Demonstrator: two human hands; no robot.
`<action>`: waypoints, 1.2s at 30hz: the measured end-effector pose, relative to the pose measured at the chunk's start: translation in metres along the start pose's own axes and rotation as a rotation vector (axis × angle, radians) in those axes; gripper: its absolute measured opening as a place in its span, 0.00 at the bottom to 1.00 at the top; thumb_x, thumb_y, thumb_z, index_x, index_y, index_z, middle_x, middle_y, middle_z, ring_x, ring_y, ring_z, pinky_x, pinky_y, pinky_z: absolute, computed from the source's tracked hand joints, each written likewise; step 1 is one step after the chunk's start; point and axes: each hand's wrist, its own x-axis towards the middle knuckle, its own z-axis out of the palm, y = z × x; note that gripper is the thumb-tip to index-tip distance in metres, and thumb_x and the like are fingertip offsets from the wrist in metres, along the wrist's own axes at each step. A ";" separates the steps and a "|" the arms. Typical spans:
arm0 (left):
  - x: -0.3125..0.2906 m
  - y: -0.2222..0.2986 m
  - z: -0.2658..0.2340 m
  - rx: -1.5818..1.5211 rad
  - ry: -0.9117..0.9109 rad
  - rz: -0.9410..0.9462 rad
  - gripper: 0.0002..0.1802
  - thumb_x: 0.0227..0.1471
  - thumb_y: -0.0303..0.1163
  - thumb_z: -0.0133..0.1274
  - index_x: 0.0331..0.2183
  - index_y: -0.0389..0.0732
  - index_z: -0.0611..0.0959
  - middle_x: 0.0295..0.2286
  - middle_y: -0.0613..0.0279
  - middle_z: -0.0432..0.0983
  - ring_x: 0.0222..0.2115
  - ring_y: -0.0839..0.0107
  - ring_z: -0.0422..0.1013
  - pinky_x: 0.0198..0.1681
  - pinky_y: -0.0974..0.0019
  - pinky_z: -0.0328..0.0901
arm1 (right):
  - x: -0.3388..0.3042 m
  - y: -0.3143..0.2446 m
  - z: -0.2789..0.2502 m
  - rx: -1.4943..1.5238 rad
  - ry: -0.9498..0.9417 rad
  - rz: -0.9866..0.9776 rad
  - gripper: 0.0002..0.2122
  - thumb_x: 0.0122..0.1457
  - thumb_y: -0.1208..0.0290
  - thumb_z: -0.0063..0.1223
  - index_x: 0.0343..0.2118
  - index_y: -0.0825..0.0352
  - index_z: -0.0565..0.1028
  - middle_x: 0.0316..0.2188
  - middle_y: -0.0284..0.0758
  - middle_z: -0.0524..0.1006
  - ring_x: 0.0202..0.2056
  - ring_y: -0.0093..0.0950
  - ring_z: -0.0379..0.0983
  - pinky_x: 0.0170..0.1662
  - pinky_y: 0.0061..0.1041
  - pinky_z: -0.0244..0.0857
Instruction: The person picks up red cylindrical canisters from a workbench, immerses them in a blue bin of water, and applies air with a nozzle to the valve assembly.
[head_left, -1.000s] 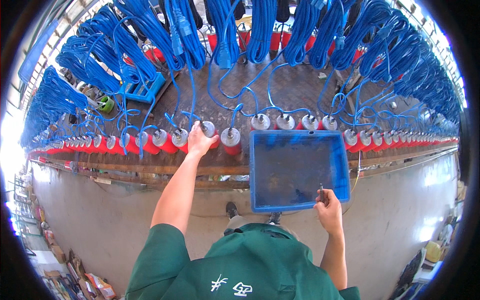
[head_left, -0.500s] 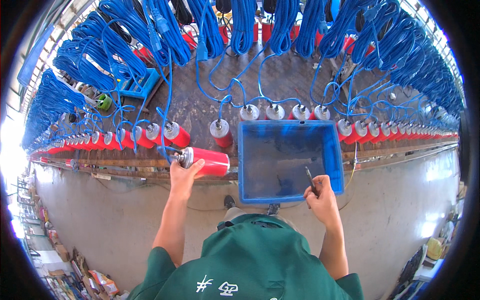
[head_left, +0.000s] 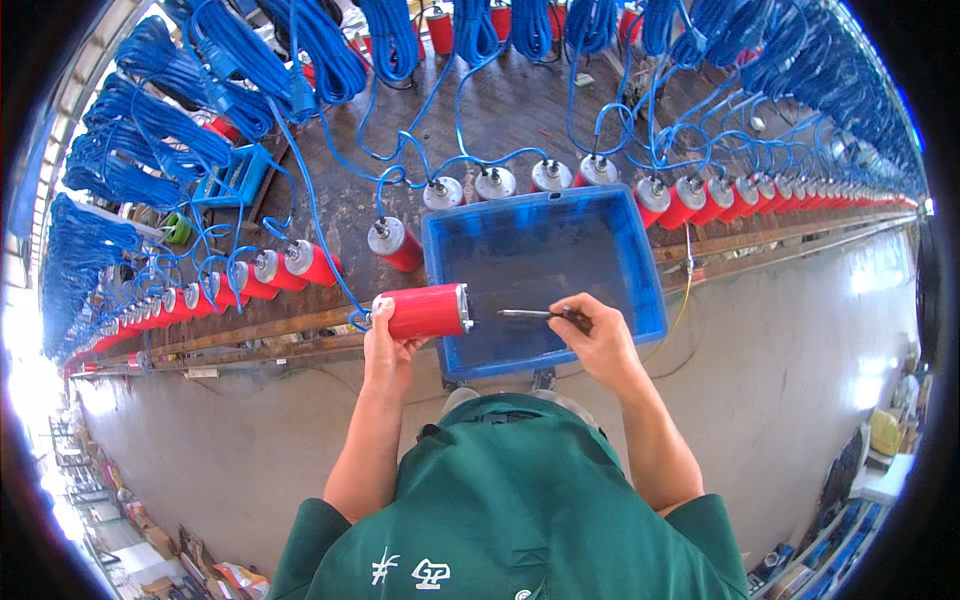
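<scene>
My left hand [head_left: 388, 345] is wrapped around a red cylindrical motor-like unit [head_left: 425, 311], held on its side over the left edge of a blue plastic bin [head_left: 655, 290]. A blue cable runs from the unit's left end, by my fingers. Its right end, with a metal rim and small prongs, faces my right hand [head_left: 598, 335]. That hand grips a screwdriver [head_left: 525, 314] by its dark handle. The thin metal shaft points left, a short gap away from the unit's end. Below both tools, the bin's dark inner floor shows.
Rows of similar red units [head_left: 395, 245] with silver caps stand along the dark workbench [head_left: 345, 190] on both sides. Coiled blue cables [head_left: 320, 50] hang across the far side. A small blue crate [head_left: 237, 178] sits at the left. A yellow cord [head_left: 686, 290] dangles at the bench edge.
The red unit has moved right, over the bin's edge, and its right end now shows. The screwdriver has swung from pointing up to pointing left, toward the unit. The view has shifted slightly.
</scene>
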 end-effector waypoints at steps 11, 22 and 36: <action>-0.004 0.003 0.004 -0.034 -0.071 -0.021 0.30 0.65 0.55 0.52 0.56 0.43 0.76 0.50 0.53 0.82 0.48 0.56 0.81 0.50 0.50 0.78 | 0.027 0.010 0.028 -0.149 -0.045 -0.292 0.08 0.61 0.78 0.66 0.42 0.70 0.82 0.38 0.44 0.83 0.37 0.44 0.81 0.41 0.34 0.74; 0.001 0.001 -0.001 -0.002 -0.108 -0.027 0.32 0.63 0.60 0.54 0.57 0.47 0.75 0.51 0.54 0.80 0.50 0.57 0.79 0.52 0.49 0.76 | 0.017 0.014 0.036 -0.145 -0.104 -0.373 0.09 0.59 0.79 0.68 0.42 0.68 0.83 0.37 0.41 0.84 0.38 0.42 0.82 0.41 0.33 0.75; 0.003 -0.006 -0.007 -0.016 -0.092 -0.026 0.32 0.64 0.60 0.54 0.57 0.46 0.76 0.51 0.55 0.81 0.51 0.57 0.79 0.54 0.49 0.76 | 0.017 0.021 0.022 0.254 -0.244 0.108 0.09 0.71 0.78 0.55 0.51 0.71 0.75 0.37 0.38 0.84 0.33 0.25 0.83 0.34 0.25 0.76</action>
